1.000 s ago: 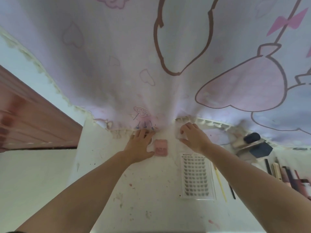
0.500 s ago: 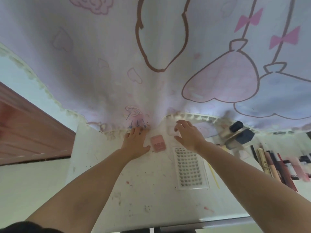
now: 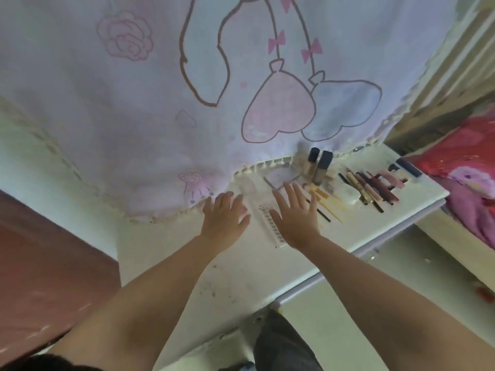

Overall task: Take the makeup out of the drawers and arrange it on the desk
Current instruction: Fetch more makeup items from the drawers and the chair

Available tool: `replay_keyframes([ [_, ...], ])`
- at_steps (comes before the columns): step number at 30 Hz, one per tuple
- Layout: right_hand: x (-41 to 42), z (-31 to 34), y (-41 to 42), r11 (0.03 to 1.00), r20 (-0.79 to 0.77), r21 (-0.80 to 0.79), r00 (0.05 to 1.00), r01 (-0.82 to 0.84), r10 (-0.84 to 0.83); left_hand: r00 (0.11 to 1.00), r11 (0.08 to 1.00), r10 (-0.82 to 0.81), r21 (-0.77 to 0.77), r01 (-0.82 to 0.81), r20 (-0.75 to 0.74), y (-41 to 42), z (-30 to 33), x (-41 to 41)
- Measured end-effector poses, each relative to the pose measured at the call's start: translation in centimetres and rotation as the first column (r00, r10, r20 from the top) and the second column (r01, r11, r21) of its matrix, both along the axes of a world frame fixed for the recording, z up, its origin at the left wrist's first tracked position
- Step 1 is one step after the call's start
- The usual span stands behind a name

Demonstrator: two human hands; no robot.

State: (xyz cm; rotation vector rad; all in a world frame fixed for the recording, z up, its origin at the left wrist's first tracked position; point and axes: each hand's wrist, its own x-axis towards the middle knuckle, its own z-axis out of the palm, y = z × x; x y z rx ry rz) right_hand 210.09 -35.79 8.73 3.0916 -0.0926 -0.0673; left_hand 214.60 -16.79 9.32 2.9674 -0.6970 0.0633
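On white desk (image 3: 241,269), 2 flat hands, ridged tray (image 3: 270,223)

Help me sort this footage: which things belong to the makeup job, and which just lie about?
Job: lash tray, two foundation bottles, row of pencils and lip tubes, desk.
Lying about: printed curtain, red bedding.

A white, stained table (image 3: 241,277) carries everything. The left hand (image 3: 223,219) and right hand (image 3: 294,218) lie side by side over it, a clear plastic tray of false lashes (image 3: 270,226) between them. Behind the hands hangs a pale printed curtain (image 3: 187,103). Right of the right hand lie thin brushes (image 3: 328,204); behind these, two dark-capped foundation bottles (image 3: 317,167); farther right, a row of slim makeup sticks (image 3: 372,184).
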Motion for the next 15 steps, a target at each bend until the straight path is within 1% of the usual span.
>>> replay_keyframes([
  [2,-3.5,-0.5,-0.6,0.996,-0.032,-0.027,0.996,0.082,-0.083,0.998,0.997,-0.070,0.031,0.070,-0.008,-1.7,-0.1,-2.2],
  [4,-7.2,-0.9,-1.7,0.984,-0.041,-0.022,0.983,0.176,-0.177,0.984,0.980,-0.178,0.089,0.179,-0.019,-3.7,-0.6,-4.7],
  [6,-11.3,-1.3,-3.0,0.958,-0.052,-0.011,0.957,0.285,-0.285,0.957,0.955,-0.283,0.080,0.287,-0.067,-6.0,-0.8,-7.2],
  [7,-13.6,-1.4,-3.9,0.939,-0.058,-0.006,0.937,0.343,-0.343,0.939,0.937,-0.337,0.074,0.342,-0.073,-7.4,-0.8,-8.5],
  [8,-16.0,-1.6,-4.7,0.916,-0.064,0.000,0.914,0.400,-0.400,0.915,0.912,-0.401,0.071,0.404,-0.049,-8.7,-0.6,-9.9],
  [11,-23.8,-2.3,-7.0,0.817,-0.088,0.037,0.817,0.575,-0.570,0.802,0.802,-0.597,0.027,0.597,0.010,-13.0,-0.6,-14.7],
  [14,-32.3,-2.9,-8.3,0.687,-0.117,0.061,0.689,0.724,-0.715,0.700,0.696,-0.704,0.076,0.714,-0.125,-16.8,-1.7,-20.2],
  [15,-35.2,-3.1,-8.5,0.640,-0.124,0.064,0.643,0.765,-0.756,0.666,0.661,-0.731,0.087,0.745,-0.147,-18.0,-2.1,-22.3],
])
